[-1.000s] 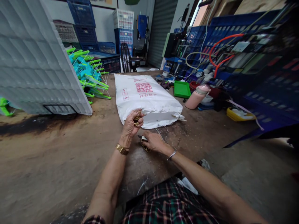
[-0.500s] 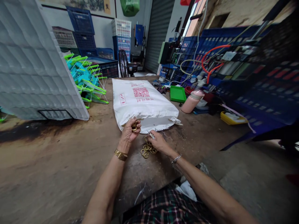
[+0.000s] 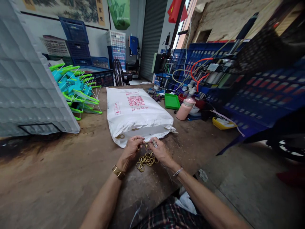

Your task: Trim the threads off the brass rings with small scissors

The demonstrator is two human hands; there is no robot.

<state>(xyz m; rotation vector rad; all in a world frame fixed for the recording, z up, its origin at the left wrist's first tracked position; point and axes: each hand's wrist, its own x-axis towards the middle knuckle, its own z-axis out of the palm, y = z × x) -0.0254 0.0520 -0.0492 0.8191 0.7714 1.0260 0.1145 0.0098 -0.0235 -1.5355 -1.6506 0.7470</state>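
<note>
My left hand (image 3: 132, 148) is closed, its fingertips pinching a brass-coloured ring (image 3: 145, 143) in front of the sack's mouth. Close beside it, my right hand (image 3: 160, 150) is closed around a small silvery tool (image 3: 154, 143) of a kind I cannot make out; its fingertips meet the same ring. Beneath both hands, a loose pile of brass rings (image 3: 142, 160) lies on the wooden table (image 3: 95, 178). A white woven sack (image 3: 152, 112) with red print lies flat just beyond. More rings (image 3: 121, 136) show inside its open end.
A grey-white panel (image 3: 30, 79) stands at left, beside turquoise and lime-green plastic pieces (image 3: 76, 90). Right of the sack are a green tray (image 3: 172, 101), a pink bottle (image 3: 185, 109) and a yellow tray (image 3: 224, 124). Blue crates (image 3: 267, 92) and pneumatic equipment (image 3: 214, 71) rise farther right.
My left hand has come away from the sack's mouth toward my right hand, and the two now meet at a ring. Several rings it held no longer show in it. The view has shifted.
</note>
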